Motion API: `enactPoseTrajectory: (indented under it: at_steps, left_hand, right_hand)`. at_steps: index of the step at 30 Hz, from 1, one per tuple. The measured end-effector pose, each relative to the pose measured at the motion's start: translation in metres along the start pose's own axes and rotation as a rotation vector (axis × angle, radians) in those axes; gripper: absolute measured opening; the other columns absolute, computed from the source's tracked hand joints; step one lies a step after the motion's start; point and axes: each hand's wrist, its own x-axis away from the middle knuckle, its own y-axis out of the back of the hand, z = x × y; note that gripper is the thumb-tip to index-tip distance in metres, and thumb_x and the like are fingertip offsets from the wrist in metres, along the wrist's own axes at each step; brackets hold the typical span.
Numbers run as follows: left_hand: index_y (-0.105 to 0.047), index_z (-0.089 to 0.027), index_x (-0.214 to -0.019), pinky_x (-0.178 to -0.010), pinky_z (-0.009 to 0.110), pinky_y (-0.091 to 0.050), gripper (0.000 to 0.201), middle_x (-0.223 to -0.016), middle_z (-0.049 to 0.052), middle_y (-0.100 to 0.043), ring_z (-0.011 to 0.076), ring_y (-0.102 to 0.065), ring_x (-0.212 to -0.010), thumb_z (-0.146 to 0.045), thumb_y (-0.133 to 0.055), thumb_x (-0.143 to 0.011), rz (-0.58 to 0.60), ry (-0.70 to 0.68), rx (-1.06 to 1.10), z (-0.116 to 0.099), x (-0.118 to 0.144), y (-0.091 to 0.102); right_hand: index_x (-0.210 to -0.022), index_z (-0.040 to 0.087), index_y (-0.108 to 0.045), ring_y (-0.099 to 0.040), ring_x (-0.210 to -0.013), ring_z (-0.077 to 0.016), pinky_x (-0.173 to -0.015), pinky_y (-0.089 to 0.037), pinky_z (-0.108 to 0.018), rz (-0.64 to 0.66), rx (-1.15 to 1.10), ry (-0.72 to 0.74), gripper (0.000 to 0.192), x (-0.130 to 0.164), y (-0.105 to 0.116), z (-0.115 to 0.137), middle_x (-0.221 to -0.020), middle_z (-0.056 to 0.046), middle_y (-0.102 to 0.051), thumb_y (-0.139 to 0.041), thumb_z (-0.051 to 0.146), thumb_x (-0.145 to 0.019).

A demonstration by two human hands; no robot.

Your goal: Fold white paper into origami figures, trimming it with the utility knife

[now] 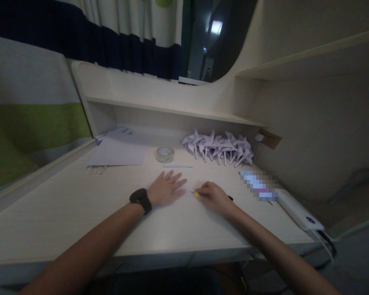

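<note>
My left hand (165, 188) lies flat on the white desk (80, 213), fingers spread, with a black watch (140, 199) on its wrist. My right hand (213, 196) is closed around a small tool with a yellow tip (196, 194) and a dark end, its tip touching the desk just right of the left fingers. A thin white paper strip (177, 166) lies a little beyond both hands. Whether a sheet lies under the left hand is too dim to tell.
A roll of clear tape (165, 154) stands behind the strip. A row of several folded paper pinwheels (219, 147) sits at the back right. Paper sheets (118, 151) lie at the back left. A white power bank (298, 213) with cables rests at the right edge, below a wall socket (269, 138).
</note>
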Motion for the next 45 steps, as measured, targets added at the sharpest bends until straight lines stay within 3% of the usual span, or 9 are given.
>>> enactPoseTrajectory:
  at_steps: [6, 13, 18, 25, 31, 35, 39, 45]
  left_hand:
    - [-0.039, -0.035, -0.139, -0.106, 0.057, -0.015, 0.057, -0.15, 0.005, -0.033, 0.0336, -0.023, -0.137, -0.062, -0.023, -0.091, 0.0, -0.021, 0.037, -0.002, 0.001, 0.006]
    - [-0.058, -0.025, -0.108, -0.104, 0.049, -0.023, 0.036, -0.119, 0.006, -0.06, 0.0273, -0.041, -0.126, -0.051, -0.044, -0.089, -0.094, -0.129, 0.141, -0.008, -0.001, 0.017]
    - [-0.057, -0.022, -0.1, -0.095, 0.044, -0.033, 0.035, -0.109, 0.007, -0.06, 0.0253, -0.053, -0.106, -0.053, -0.05, -0.085, -0.117, -0.099, 0.173, -0.006, -0.003, 0.017]
    - [-0.056, -0.021, -0.099, -0.09, 0.04, -0.036, 0.034, -0.105, 0.007, -0.061, 0.0243, -0.053, -0.101, -0.052, -0.048, -0.088, -0.128, -0.107, 0.178, -0.007, -0.002, 0.017]
    - [-0.056, -0.026, -0.114, -0.104, 0.051, -0.021, 0.04, -0.123, 0.007, -0.057, 0.0284, -0.041, -0.124, -0.054, -0.041, -0.09, -0.098, -0.091, 0.12, -0.007, 0.001, 0.013]
    - [-0.049, -0.032, -0.13, -0.106, 0.06, -0.011, 0.048, -0.145, 0.006, -0.04, 0.0338, -0.022, -0.137, -0.055, -0.03, -0.092, -0.084, -0.036, 0.023, -0.004, 0.004, 0.009]
    - [-0.043, -0.032, -0.136, -0.106, 0.062, -0.008, 0.052, -0.152, 0.007, -0.028, 0.0353, -0.018, -0.139, -0.055, -0.028, -0.093, -0.093, 0.012, -0.019, -0.002, 0.006, 0.009]
    - [-0.037, -0.032, -0.141, -0.104, 0.065, -0.012, 0.058, -0.152, 0.009, -0.027, 0.0369, -0.02, -0.138, -0.059, -0.022, -0.092, -0.023, 0.058, 0.007, -0.002, 0.009, 0.001]
  right_hand:
    - [-0.104, 0.021, -0.07, -0.056, -0.085, -0.0189, -0.078, -0.043, -0.029, -0.007, -0.026, 0.017, 0.024, 0.001, -0.001, 0.01, -0.09, -0.008, -0.062, -0.056, 0.025, -0.086]
    - [-0.105, 0.022, -0.07, -0.056, -0.084, -0.0187, -0.078, -0.043, -0.03, -0.02, -0.026, 0.005, 0.024, 0.0, -0.005, 0.006, -0.091, -0.008, -0.062, -0.059, 0.023, -0.084]
    - [-0.105, 0.024, -0.07, -0.056, -0.084, -0.0185, -0.076, -0.042, -0.029, -0.031, -0.013, 0.029, 0.024, -0.004, -0.007, 0.002, -0.09, -0.007, -0.063, -0.06, 0.023, -0.084]
    - [-0.103, 0.021, -0.071, -0.056, -0.081, -0.0176, -0.075, -0.041, -0.028, -0.017, -0.011, 0.041, 0.023, -0.001, -0.003, 0.005, -0.087, -0.007, -0.062, -0.057, 0.023, -0.085]
    - [-0.106, 0.023, -0.07, -0.056, -0.083, -0.0177, -0.076, -0.042, -0.029, -0.027, -0.022, 0.007, 0.024, 0.002, -0.006, 0.004, -0.09, -0.007, -0.062, -0.058, 0.027, -0.086]
    - [-0.107, 0.023, -0.07, -0.056, -0.084, -0.018, -0.076, -0.042, -0.03, -0.077, 0.013, -0.012, 0.025, 0.004, -0.012, 0.004, -0.091, -0.007, -0.061, -0.057, 0.029, -0.087]
    - [-0.105, 0.024, -0.071, -0.055, -0.083, -0.0181, -0.075, -0.042, -0.03, -0.095, 0.033, -0.026, 0.024, 0.005, -0.013, 0.007, -0.09, -0.007, -0.061, -0.057, 0.028, -0.086]
    - [-0.107, 0.024, -0.069, -0.054, -0.086, -0.0184, -0.078, -0.041, -0.031, -0.078, 0.014, -0.002, 0.024, 0.005, -0.014, 0.013, -0.091, -0.006, -0.06, -0.056, 0.029, -0.087]
